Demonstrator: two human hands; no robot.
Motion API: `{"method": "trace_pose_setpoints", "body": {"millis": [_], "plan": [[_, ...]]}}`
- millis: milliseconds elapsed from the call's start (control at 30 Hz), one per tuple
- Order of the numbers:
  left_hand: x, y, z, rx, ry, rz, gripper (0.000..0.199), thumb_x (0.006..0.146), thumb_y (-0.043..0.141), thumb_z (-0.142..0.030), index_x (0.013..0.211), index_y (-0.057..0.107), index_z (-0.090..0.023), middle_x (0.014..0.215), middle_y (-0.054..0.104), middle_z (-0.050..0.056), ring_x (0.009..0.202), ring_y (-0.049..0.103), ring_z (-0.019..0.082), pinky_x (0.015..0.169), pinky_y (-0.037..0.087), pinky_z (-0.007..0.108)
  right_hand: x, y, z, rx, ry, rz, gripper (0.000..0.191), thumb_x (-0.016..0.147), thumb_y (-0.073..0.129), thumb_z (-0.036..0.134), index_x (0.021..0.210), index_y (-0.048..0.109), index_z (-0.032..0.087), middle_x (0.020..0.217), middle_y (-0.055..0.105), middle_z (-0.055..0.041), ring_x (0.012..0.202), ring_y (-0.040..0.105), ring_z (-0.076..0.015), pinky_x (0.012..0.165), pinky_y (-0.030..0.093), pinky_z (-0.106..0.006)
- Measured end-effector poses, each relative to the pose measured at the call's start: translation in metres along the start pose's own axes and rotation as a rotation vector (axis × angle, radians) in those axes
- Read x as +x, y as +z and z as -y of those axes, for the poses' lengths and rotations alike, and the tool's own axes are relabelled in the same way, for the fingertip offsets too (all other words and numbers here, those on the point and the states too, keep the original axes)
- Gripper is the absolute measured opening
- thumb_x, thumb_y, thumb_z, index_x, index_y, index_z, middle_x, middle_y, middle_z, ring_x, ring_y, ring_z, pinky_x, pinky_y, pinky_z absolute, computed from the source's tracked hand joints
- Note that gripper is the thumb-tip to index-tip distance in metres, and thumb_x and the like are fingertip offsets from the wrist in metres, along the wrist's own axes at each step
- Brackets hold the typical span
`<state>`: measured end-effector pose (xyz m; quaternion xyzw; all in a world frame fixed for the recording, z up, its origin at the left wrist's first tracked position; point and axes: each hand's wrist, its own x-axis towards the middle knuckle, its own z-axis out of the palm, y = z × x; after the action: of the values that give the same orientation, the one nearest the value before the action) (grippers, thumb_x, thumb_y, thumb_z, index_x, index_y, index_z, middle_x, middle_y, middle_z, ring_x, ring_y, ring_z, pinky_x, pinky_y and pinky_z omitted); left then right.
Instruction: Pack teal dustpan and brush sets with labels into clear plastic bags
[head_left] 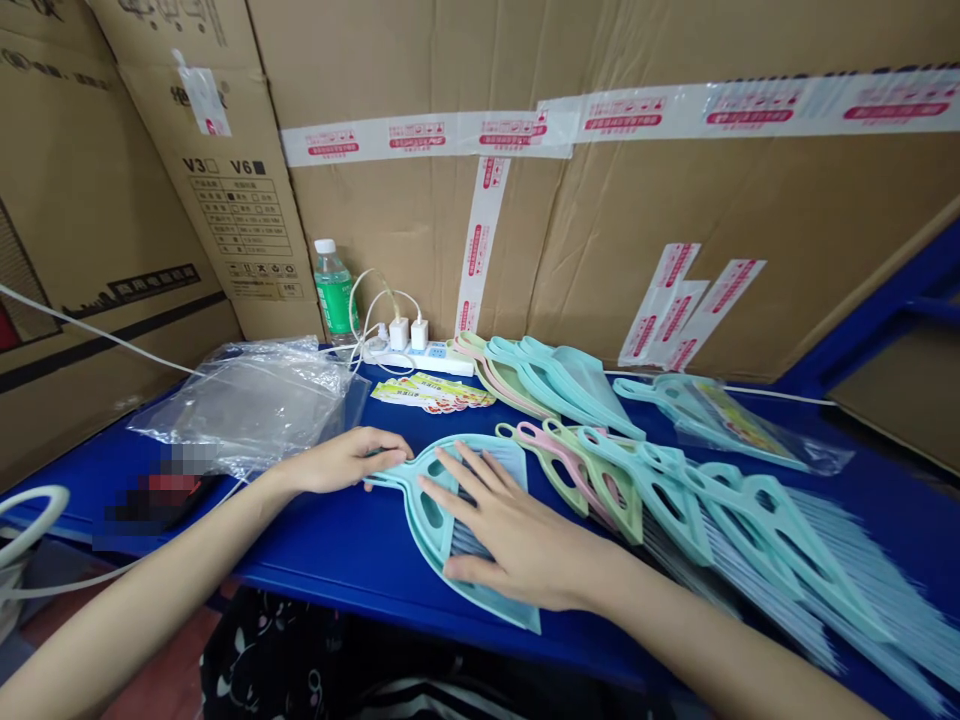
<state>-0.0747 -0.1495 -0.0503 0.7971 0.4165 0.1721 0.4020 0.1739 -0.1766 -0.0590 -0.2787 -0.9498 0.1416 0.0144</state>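
The light-blue plastic dustpan with grey-bristled brush (426, 540) lies at the blue desk's (322, 540) front edge; the left hand (349, 460) pinches its handle; the right hand (525, 540) presses flat, fingers spread, over the bristles.

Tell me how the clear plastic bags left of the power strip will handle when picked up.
The clear plastic bags will probably be floppy, as their thin film lies crumpled. They look light for their spread, seeming flat and unfilled. Being glossy and loosely layered, they may slide over one another.
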Motion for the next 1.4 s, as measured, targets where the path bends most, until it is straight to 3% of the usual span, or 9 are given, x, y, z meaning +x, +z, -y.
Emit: {"method": "trace_pose_setpoints", "body": {"millis": [100, 200, 633, 1400], "plan": [[-0.001, 0.000, 0.002, -0.116, -0.065, 0.039, 0.045, 0.089, 0.046, -0.057, 0.096, 0.060, -0.014, 0.070, 0.051, -0.003, 0.047, 0.043, 0.006, 0.041, 0.036, 0.018, 0.001, 0.000, -0.001, 0.025, 0.001, 0.045, 0.072, 0.093, 0.045, 0.054, 0.152, 0.017, 0.024, 0.159, 0.005, -0.0155, 0.143, -0.006, -0.0359, 0.111, 0.016, -0.060], [-0.001, 0.000, 0.004, -0.176, -0.058, 0.064, 0.046, 0.087, 0.050, -0.058, 0.092, 0.061, -0.013, 0.065, 0.049, -0.005, 0.041, 0.039, 0.004, 0.037, 0.030, 0.017, 0.000, -0.003, -0.002, 0.024, 0.000, 0.086, 0.071, 0.094, 0.044, 0.052, 0.152, 0.015, 0.023, 0.158, 0.003, -0.0165, 0.142, -0.010, -0.0348, 0.112, 0.014, -0.060], [0.001, 0.000, 0.013, -0.221, -0.058, 0.057, 0.040, 0.083, 0.059, -0.051, 0.093, 0.065, -0.012, 0.060, 0.052, -0.005, 0.039, 0.043, 0.004, 0.036, 0.030, 0.016, 0.004, -0.008, -0.002, 0.148, 0.035, 0.224, 0.072, 0.095, 0.039, 0.054, 0.152, 0.008, 0.024, 0.157, -0.014, -0.0127, 0.137, -0.025, -0.0311, 0.112, 0.001, -0.059], [0.000, -0.001, 0.011, -0.160, -0.069, 0.064, 0.036, 0.085, 0.058, -0.047, 0.093, 0.065, -0.013, 0.062, 0.054, -0.004, 0.039, 0.043, 0.004, 0.038, 0.033, 0.015, 0.003, -0.012, 0.001, 0.113, 0.045, 0.256, 0.070, 0.096, 0.040, 0.050, 0.152, 0.009, 0.022, 0.157, -0.012, -0.0141, 0.137, -0.025, -0.0285, 0.113, 0.000, -0.056]]}}
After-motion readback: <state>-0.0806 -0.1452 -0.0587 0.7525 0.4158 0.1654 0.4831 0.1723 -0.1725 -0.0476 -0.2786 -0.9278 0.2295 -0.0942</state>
